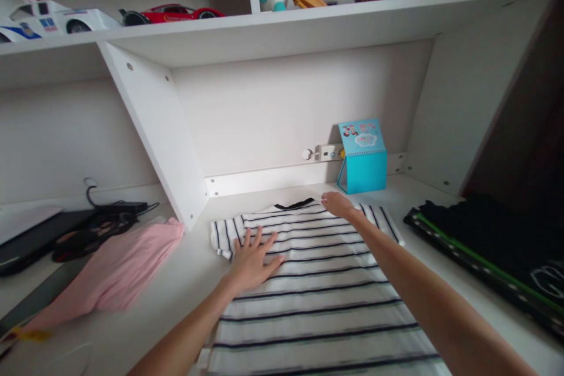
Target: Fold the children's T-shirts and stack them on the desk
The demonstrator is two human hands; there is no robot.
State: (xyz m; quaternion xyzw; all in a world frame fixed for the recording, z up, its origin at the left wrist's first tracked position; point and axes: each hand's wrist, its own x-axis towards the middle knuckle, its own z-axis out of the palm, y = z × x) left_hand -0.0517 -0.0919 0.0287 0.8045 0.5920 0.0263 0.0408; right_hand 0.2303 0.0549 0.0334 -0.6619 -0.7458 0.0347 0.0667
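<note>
A white T-shirt with dark stripes (308,305) lies spread on the white desk, its black-edged collar (294,204) toward the back and its sleeves out to both sides. My left hand (253,258) rests flat on the shirt's upper left part, fingers spread. At the shoulder just right of the collar, my right hand (338,204) is closed, its fingers pinching the fabric edge. The fingertips there are small and partly hidden. The shirt's lower hem runs out of view at the bottom.
A blue desk calendar (365,173) stands behind my right hand, beside a wall socket (329,153). Pink folded cloth (127,264) lies left, near a black laptop-like device (39,241). Dark folded clothes (497,252) are stacked right. Overhead, a shelf (308,20) carries toy vehicles.
</note>
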